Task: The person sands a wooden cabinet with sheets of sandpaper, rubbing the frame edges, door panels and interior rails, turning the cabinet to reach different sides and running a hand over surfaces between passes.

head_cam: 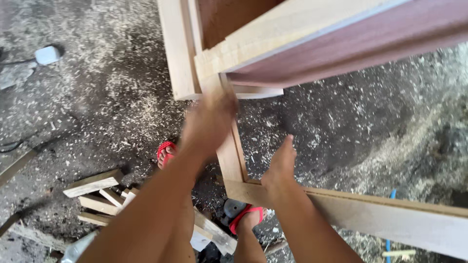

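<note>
Over the sawdust-strewn floor (pixel 97 107) with its wood offcuts (pixel 97 192), your blurred left hand (pixel 209 122) lies against the wooden frame's upright post (pixel 231 156), grip impossible to tell, while your right hand (pixel 280 168) rests spread-fingered on the lower rail (pixel 390 216).

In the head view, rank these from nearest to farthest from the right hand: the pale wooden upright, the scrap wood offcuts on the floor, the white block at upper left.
Measured from the right hand:
1. Pale wooden upright, just to its left, close beside the hand.
2. Scrap wood offcuts, lower left on the floor, past the left forearm.
3. White block, far upper left on the sawdust-strewn floor.
</note>
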